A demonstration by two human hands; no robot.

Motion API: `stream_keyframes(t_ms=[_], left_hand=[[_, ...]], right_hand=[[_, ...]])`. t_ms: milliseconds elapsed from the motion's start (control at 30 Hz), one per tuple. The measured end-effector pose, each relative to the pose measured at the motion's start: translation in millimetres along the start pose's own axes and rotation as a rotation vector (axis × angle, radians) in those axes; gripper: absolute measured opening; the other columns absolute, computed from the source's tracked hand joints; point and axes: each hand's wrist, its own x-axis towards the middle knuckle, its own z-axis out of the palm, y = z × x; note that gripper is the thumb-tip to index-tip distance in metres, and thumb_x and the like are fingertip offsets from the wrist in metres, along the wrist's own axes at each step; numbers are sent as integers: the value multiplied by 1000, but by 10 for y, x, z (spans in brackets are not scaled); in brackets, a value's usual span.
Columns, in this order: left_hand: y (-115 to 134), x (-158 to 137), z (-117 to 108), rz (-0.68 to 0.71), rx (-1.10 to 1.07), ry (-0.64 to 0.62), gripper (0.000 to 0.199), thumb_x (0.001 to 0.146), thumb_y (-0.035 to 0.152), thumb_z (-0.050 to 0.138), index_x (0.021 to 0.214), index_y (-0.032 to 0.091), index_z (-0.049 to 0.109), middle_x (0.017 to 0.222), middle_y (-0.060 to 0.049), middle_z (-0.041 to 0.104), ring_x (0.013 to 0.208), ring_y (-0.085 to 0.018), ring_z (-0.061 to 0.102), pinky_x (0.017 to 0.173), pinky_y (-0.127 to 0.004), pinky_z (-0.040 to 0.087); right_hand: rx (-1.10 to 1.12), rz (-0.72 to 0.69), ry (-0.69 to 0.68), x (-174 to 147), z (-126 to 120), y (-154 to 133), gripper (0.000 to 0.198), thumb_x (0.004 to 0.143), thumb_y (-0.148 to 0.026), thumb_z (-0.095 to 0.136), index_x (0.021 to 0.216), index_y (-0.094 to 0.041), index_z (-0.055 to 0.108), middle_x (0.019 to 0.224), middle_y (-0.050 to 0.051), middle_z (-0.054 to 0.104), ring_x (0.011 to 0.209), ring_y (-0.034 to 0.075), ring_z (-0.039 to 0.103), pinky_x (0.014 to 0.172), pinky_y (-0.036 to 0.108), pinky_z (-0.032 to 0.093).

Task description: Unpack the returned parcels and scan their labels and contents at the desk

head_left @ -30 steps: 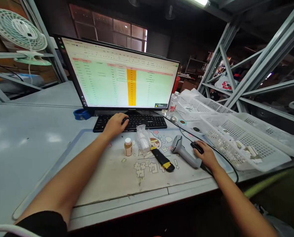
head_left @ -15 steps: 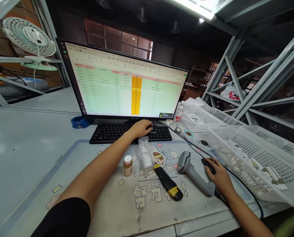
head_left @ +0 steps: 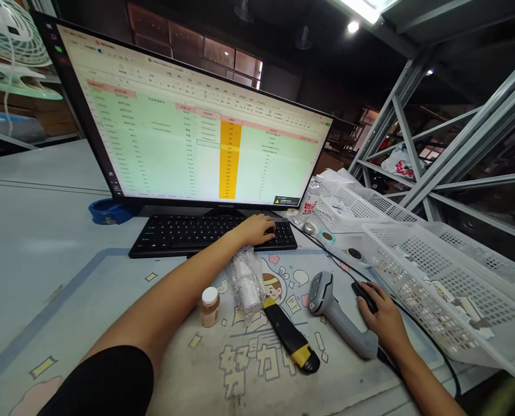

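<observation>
Keyboard (head_left: 179, 232) on the tabletop (head_left: 45, 248), at eleven o'clock from the bubble-wrapped bundle (head_left: 245, 283) and just in front of the monitor (head_left: 175, 127). Left hand (head_left: 255, 230) at twelve o'clock, laid over the right-hand stretch of keys, fingers bent and grasping nothing; exact key underneath too hidden to tell, perhaps near the number pad. Right hand (head_left: 385, 319) at three o'clock, fingers curled around the mouse (head_left: 365, 296).

Press keys one at a time, squarely and lightly, lifting clear between strokes. Check the outlined cell (head_left: 208, 144) on the screen after each entry, to catch a wrong row early. Hold the mouse steady while typing, to avoid jumping to another cell. Carry the left wrist high, clear of the bundle close below. Mind the small bottle (head_left: 209, 307) at eight o'clock, upright beside the forearm and probably easy to tip. Steer the mouse away from the scanner (head_left: 344, 318) at four o'clock, rather than sweeping inward. Leave the cutter (head_left: 290, 335) lying at five o'clock.
</observation>
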Motion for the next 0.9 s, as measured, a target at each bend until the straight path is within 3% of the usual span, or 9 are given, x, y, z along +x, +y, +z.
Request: stream_keyframes(t_ms=[500, 800, 900], left_hand=[[210, -6, 222, 61, 31, -21, 49, 104, 48, 65, 142, 19, 66, 153, -14, 56, 140, -36, 48, 114, -50, 36], [248, -17, 167, 32, 42, -54, 41, 103, 50, 69, 131, 20, 71, 157, -12, 54, 145, -35, 45, 116, -49, 34], [278, -19, 119, 22, 50, -64, 43, 102, 47, 70, 136, 21, 69, 158, -12, 54, 144, -34, 45, 115, -50, 36]], right_hand=[[-3, -6, -6, 31, -83, -96, 53, 104, -52, 52, 134, -15, 74, 137, 16, 66, 124, 35, 67, 110, 51, 55], [-28, -39, 27, -5, -35, -26, 47, 105, -51, 54, 134, -19, 74, 138, 11, 67, 121, 31, 69, 102, 47, 58], [-31, -39, 31, -8, -18, -11, 46, 106, -50, 54, 134, -20, 74, 138, 11, 67, 121, 31, 69, 101, 47, 59]])
